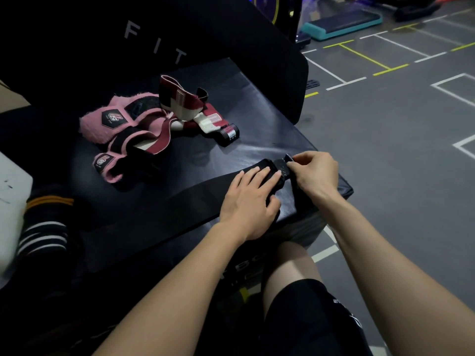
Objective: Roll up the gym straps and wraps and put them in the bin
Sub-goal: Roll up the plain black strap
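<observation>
A long black strap (190, 195) lies flat across the black padded box (231, 98), running from lower left to the right corner. My left hand (250, 201) presses flat on the strap near its right end. My right hand (314, 173) pinches the strap's end tab at the box's right corner. A pile of pink wraps (120, 129) and dark red and white wraps (195, 109) lies loose at the middle left of the box. No bin is clearly visible.
A black upright pad with white letters (154, 39) stands behind the box. Black striped fabric (43, 227) and a white object (10, 201) sit at the left edge. Grey gym floor (385, 124) with painted lines lies to the right. My knee (295, 278) is below the box.
</observation>
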